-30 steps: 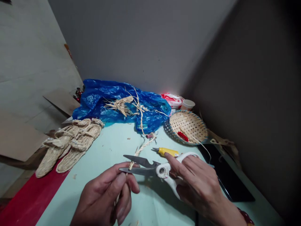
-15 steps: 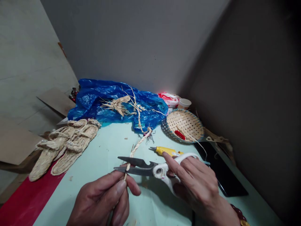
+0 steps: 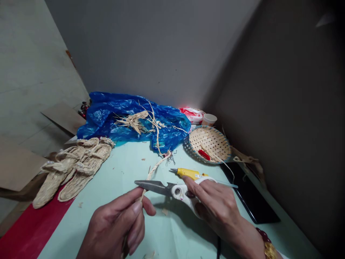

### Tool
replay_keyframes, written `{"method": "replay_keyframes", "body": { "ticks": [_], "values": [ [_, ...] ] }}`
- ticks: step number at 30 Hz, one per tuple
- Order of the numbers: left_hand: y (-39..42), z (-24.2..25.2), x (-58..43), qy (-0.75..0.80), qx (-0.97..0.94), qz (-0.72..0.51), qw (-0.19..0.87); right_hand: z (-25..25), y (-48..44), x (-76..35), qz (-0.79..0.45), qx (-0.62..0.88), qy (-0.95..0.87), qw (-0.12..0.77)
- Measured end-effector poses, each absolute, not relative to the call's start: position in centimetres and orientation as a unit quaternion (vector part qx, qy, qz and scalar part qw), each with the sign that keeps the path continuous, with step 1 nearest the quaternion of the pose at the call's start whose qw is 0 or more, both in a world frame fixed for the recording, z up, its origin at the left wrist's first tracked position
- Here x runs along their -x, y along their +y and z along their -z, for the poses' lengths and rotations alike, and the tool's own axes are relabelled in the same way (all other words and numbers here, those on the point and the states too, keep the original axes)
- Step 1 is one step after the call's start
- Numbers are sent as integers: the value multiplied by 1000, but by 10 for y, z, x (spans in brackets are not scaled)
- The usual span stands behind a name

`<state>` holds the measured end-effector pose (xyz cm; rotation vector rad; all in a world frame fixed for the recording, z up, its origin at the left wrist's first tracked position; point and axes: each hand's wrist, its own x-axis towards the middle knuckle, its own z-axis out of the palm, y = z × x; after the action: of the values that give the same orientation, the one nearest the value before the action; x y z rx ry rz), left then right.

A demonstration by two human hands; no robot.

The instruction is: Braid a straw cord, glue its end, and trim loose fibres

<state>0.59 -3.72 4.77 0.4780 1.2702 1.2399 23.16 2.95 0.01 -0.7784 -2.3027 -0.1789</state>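
Note:
My left hand [image 3: 118, 219] pinches a braided straw cord [image 3: 155, 167] between thumb and fingers. From there the cord runs up and away across the table toward the blue bag. In my right hand [image 3: 215, 205] is a pair of white-handled scissors [image 3: 153, 186], its blades closed together and lying across the cord just beyond my left fingertips. Whether the cord is cut through cannot be made out. A yellow glue gun [image 3: 188, 173] lies right behind the scissors' handles.
A pair of woven straw sandals [image 3: 83, 162] sits at left on a red strip [image 3: 35, 230]. At the back, a blue plastic bag [image 3: 102, 111] bears loose straw [image 3: 134, 120]. A woven basket [image 3: 208, 138], a paper cup [image 3: 209, 119] and a black phone-like slab [image 3: 258, 201] are at right.
The scissors' blades, open around the cord before, have come together over it. My right hand has closed on the handles and shifted slightly left.

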Motion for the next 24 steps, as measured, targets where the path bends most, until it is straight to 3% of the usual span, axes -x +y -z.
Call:
{"method": "replay_keyframes", "body": {
  "ticks": [6, 14, 19, 24],
  "values": [
    [-33, -51, -4, 514, -202, -575, 603, -17, 29, -226, -68, 360, -839, 403],
    [-29, -40, 0, 469, -207, -555, 656, -17, 25, -224, -209, 382, -818, 375],
    [-27, -47, 1, 520, -181, -575, 605, -13, 26, -230, -239, 385, -821, 347],
    [-27, -50, -2, 542, -178, -581, 580, -13, 26, -233, -180, 358, -853, 334]
  ]
}}
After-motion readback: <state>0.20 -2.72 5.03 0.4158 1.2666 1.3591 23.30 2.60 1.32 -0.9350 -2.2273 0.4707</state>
